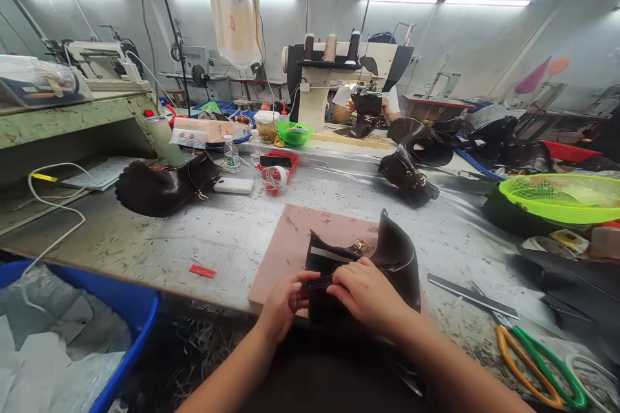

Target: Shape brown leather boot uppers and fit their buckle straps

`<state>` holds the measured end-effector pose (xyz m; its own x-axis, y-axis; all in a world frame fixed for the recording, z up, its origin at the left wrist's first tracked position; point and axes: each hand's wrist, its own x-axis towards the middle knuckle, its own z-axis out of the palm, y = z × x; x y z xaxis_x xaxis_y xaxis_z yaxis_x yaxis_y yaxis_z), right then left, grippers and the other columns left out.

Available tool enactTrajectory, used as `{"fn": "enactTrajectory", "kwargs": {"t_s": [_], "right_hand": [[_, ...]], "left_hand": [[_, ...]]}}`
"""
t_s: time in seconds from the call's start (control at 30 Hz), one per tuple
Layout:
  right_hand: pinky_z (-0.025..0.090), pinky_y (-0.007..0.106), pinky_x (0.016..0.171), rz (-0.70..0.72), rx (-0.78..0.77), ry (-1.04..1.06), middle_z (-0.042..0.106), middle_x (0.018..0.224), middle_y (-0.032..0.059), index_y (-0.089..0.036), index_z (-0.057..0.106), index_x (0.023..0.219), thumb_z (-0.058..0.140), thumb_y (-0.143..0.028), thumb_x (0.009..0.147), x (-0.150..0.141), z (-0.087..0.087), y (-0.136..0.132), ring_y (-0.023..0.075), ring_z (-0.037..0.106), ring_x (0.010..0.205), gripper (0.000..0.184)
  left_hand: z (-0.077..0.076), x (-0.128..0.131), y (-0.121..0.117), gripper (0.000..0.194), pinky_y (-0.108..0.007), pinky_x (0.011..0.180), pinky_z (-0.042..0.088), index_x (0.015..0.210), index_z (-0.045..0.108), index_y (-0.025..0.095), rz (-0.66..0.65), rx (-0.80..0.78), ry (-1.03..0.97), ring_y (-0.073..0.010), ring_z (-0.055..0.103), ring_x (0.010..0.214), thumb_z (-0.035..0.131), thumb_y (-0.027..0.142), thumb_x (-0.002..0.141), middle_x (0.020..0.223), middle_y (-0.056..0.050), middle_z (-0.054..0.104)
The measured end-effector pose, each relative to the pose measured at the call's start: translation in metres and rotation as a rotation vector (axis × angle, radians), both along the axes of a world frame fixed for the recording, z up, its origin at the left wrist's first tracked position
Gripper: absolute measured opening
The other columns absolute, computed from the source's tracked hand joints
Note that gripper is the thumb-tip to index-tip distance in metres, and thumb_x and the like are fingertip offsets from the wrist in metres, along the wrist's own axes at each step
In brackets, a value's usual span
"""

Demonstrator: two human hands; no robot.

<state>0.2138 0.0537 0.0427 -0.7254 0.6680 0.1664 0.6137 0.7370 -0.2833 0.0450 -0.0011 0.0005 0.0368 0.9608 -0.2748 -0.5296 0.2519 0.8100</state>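
Note:
A dark brown leather boot upper (400, 255) with a gold buckle (359, 245) stands curved on a pinkish board (281, 239) in front of me. A pale strip runs along the inside of its near part. My right hand (365, 287) is closed over the folded near edge, thumb and fingers pressing the leather. At the left end of that edge, my left hand (288, 300) pinches the leather between thumb and fingertips, its other fingers curled. Whatever lies between the fingers is hidden. The lower part of the upper merges with dark clothing.
Scissors (527, 352) and a metal ruler (472, 295) lie to the right. Similar uppers rest at left (155, 190) and back right (409, 171). A blue bin (145, 326) stands lower left. Behind a sewing machine (312, 93), another person's hands hold a dark piece.

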Motion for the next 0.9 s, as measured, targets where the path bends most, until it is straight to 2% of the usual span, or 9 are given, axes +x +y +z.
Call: {"fn": "enactTrajectory", "kwargs": {"t_s": [0.13, 0.3, 0.37, 0.47, 0.53, 0.67, 0.83, 0.9], "right_hand": [[0.031, 0.029, 0.067, 0.002, -0.004, 0.004, 0.062, 0.067, -0.0015, -0.018, 0.054, 0.068, 0.054, -0.02, 0.082, -0.001, 0.001, -0.002, 0.0131, 0.053, 0.062, 0.014], [0.031, 0.029, 0.066, -0.006, -0.011, -0.002, 0.06, 0.065, -0.0013, -0.018, 0.053, 0.068, 0.052, -0.021, 0.082, 0.0, 0.004, -0.003, 0.0131, 0.053, 0.061, 0.014], [0.032, 0.029, 0.066, -0.001, -0.008, -0.004, 0.059, 0.068, -0.0001, -0.018, 0.053, 0.069, 0.051, -0.023, 0.083, 0.003, 0.006, -0.002, 0.0135, 0.053, 0.063, 0.014], [0.033, 0.03, 0.071, 0.017, 0.01, 0.01, 0.06, 0.09, 0.0054, -0.017, 0.054, 0.071, 0.05, -0.025, 0.082, 0.009, 0.009, 0.0, 0.0162, 0.055, 0.078, 0.014], [0.033, 0.032, 0.074, 0.027, -0.011, -0.004, 0.06, 0.091, 0.0055, -0.017, 0.054, 0.07, 0.05, -0.025, 0.082, 0.012, 0.01, 0.002, 0.0167, 0.055, 0.079, 0.016], [0.031, 0.033, 0.074, 0.033, -0.047, -0.064, 0.058, 0.065, 0.0001, -0.016, 0.052, 0.065, 0.049, -0.027, 0.083, 0.014, 0.012, 0.001, 0.0136, 0.052, 0.062, 0.021], [0.031, 0.034, 0.077, 0.046, -0.02, -0.052, 0.058, 0.065, 0.0007, -0.016, 0.052, 0.065, 0.051, -0.027, 0.08, 0.015, 0.014, -0.004, 0.0137, 0.051, 0.064, 0.018], [0.031, 0.035, 0.081, 0.054, -0.029, -0.031, 0.057, 0.063, -0.0004, -0.017, 0.051, 0.063, 0.052, -0.026, 0.077, 0.019, 0.015, -0.004, 0.0124, 0.05, 0.06, 0.017]], "left_hand": [[0.002, 0.002, -0.002, 0.031, -0.026, 0.063, 0.045, 0.084, 0.069, 0.015, -0.013, -0.007, 0.036, -0.0167, 0.058, 0.069, 0.06, 0.024, 0.056, 0.079, -0.005, 0.066], [0.001, 0.006, -0.002, 0.026, -0.021, 0.063, 0.043, 0.083, 0.069, 0.017, 0.02, 0.032, 0.221, -0.0131, 0.055, 0.07, 0.071, 0.022, 0.057, 0.075, -0.002, 0.064], [0.0, 0.008, -0.003, 0.029, -0.021, 0.06, 0.043, 0.084, 0.068, 0.018, 0.032, 0.009, 0.2, -0.0125, 0.054, 0.067, 0.074, 0.025, 0.057, 0.075, -0.001, 0.064], [-0.001, 0.009, -0.006, 0.036, -0.022, 0.059, 0.043, 0.087, 0.066, 0.019, 0.02, -0.033, 0.102, -0.0118, 0.055, 0.064, 0.077, 0.029, 0.054, 0.075, -0.001, 0.065], [-0.001, 0.007, -0.007, 0.039, -0.02, 0.059, 0.042, 0.088, 0.066, 0.019, -0.005, -0.041, 0.063, -0.0104, 0.055, 0.063, 0.078, 0.029, 0.052, 0.074, -0.001, 0.065], [0.004, -0.005, -0.002, 0.037, -0.018, 0.054, 0.039, 0.084, 0.067, 0.017, -0.195, -0.098, 0.151, -0.008, 0.051, 0.058, 0.078, 0.03, 0.051, 0.068, 0.001, 0.061], [0.013, -0.014, 0.01, 0.022, -0.02, 0.049, 0.033, 0.067, 0.064, 0.013, -0.506, -0.013, 0.569, -0.0085, 0.045, 0.052, 0.069, 0.034, 0.061, 0.057, 0.003, 0.053], [0.014, -0.014, 0.013, 0.027, -0.02, 0.047, 0.029, 0.06, 0.06, 0.013, -0.563, 0.008, 0.606, -0.008, 0.041, 0.049, 0.067, 0.038, 0.062, 0.054, 0.004, 0.048]]}}
